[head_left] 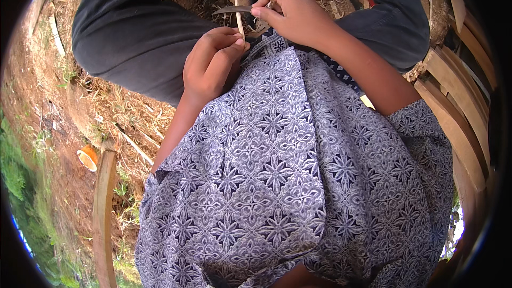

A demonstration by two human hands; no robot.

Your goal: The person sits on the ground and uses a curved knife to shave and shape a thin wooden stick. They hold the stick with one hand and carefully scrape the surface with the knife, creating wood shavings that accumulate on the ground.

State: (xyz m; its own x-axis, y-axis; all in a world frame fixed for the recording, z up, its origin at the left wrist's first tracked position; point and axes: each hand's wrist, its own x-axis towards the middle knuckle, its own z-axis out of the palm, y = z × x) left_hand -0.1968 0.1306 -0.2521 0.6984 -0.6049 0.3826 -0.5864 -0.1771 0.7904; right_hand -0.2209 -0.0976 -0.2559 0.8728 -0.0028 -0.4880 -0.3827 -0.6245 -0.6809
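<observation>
A: Looking down over a patterned blue-and-white shirt [266,181] here, and both hands are busy near the top of the view. The left hand [210,61] has its grip curled shut around the lower end of a thin bamboo stick [237,8], which stands nearly upright between the knees.

B: And the right hand [296,16]? Its grip looks pressed together on the handle of a dark knife blade [234,9], the blade lying crosswise and touching the stick partway up.

A: That's my read. The stick sits just above the lap, dark trousers [133,37] either side, bare earth and dry straw [112,112] below.

B: To shave it cleanly, I'd say keep the blade shallow against the stick and the left thumb tucked below the edge.

A: Agreed, and a firm hold low down, so the thin stick doesn't flex.

B: Curved wooden slats [453,112] on the right, and an orange cup-like thing [88,157] lying on the ground to the left.
</observation>
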